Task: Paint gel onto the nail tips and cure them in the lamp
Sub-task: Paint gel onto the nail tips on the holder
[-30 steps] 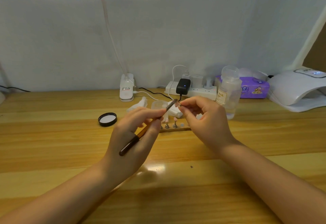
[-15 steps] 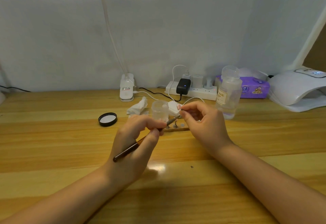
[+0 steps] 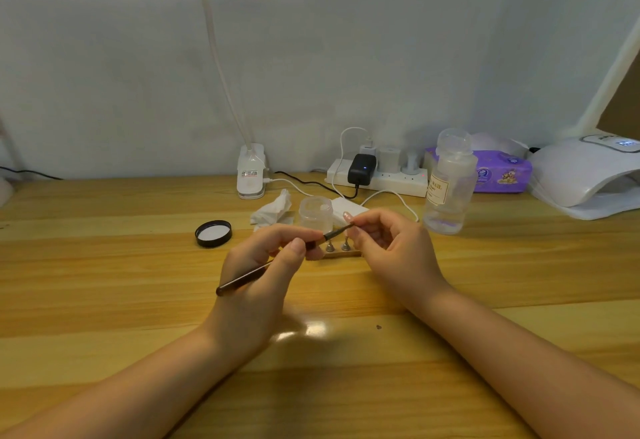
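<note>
The left hand [image 3: 258, 279] is gripping the brush [image 3: 277, 263], its long axis slanting up and right, bristles pointing at the nail tip [image 3: 347, 215] that the right hand [image 3: 391, 248] is pinching above the wooden holder [image 3: 341, 252]. Behind, an open jar [image 3: 316, 213] is standing; the white lamp [image 3: 585, 175] is sitting far right.

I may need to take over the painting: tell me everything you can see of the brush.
The brush is thin, with a dark, glossy brown handle and a darker front section. It lies tilted, butt end low toward the person, tip raised to the right. The left hand grips it like a pen. Its tip meets the small piece pinched by the right hand; bristles are too small to make out.
</note>
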### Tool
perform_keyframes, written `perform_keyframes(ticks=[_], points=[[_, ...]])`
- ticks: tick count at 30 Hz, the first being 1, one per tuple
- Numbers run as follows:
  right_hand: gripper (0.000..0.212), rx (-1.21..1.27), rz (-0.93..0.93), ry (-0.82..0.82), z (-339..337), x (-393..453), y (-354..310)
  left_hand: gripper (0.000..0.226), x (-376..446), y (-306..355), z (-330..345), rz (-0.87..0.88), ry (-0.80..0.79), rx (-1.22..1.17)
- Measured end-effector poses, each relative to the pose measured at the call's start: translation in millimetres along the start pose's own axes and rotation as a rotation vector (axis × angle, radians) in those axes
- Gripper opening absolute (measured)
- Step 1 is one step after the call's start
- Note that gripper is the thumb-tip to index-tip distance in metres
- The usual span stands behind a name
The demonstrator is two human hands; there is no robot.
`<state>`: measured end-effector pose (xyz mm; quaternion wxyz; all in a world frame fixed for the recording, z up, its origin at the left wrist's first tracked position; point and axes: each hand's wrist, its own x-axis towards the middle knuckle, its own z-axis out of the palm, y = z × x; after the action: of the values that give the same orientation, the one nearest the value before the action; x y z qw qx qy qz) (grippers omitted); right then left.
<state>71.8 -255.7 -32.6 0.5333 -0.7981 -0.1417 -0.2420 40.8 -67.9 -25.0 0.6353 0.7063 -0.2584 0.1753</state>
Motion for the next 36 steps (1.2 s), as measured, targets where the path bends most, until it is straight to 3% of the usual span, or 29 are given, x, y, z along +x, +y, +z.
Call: perform_keyframes(ticks=[12, 18, 36], points=[[0.014, 0.008, -0.016, -0.016, -0.5, -0.5, -0.6, 0.022, 2.1, -4.6, -0.7, -0.049, 0.101, -0.042], [0.013, -0.027, -0.048, -0.007, -1.3, -0.8, -0.2, 0.023, -0.9, -6.4, 0.3, -0.051, -0.012, 0.033], [0.013, -0.105, -0.068, 0.026, -2.3, 2.1, 5.2, 0.028, -2.5, -4.7, 0.8, 0.074, -0.023, 0.151]])
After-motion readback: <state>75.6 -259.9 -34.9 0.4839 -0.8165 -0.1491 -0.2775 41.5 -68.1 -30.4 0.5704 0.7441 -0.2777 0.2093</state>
